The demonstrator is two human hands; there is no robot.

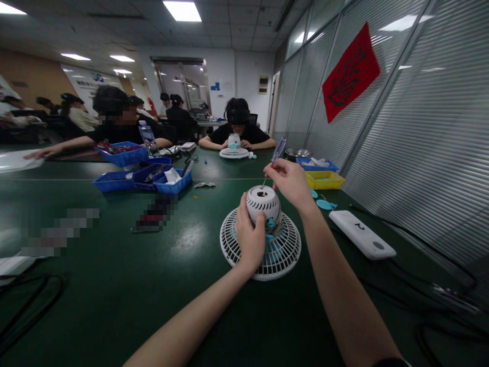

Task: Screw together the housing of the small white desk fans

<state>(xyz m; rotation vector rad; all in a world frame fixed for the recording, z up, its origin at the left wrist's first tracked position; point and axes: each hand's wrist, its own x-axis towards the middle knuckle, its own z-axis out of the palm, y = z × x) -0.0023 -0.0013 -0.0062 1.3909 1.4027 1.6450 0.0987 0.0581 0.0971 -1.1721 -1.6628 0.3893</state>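
A small white fan head (263, 206) lies grille-down on the green table, its round motor housing facing up with a dark opening in the top. My left hand (250, 234) is wrapped round the near left side of the housing, thumb on its front. In my right hand (288, 179) is a screwdriver (279, 149) with a clear purplish handle, held tilted; its thin shaft points down to the top of the housing. Whether the tip sits on a screw is too small to tell. Light blue parts show below the housing and through the white grille (284, 262).
Right of the fan are a yellow tray (325, 180), a blue tray (317, 164), a metal bowl (298, 153), light blue pieces (324, 205) and a white power bank (362, 234) with cables. Blue bins (114, 182) stand left. Across the table, a person handles a similar fan (234, 152).
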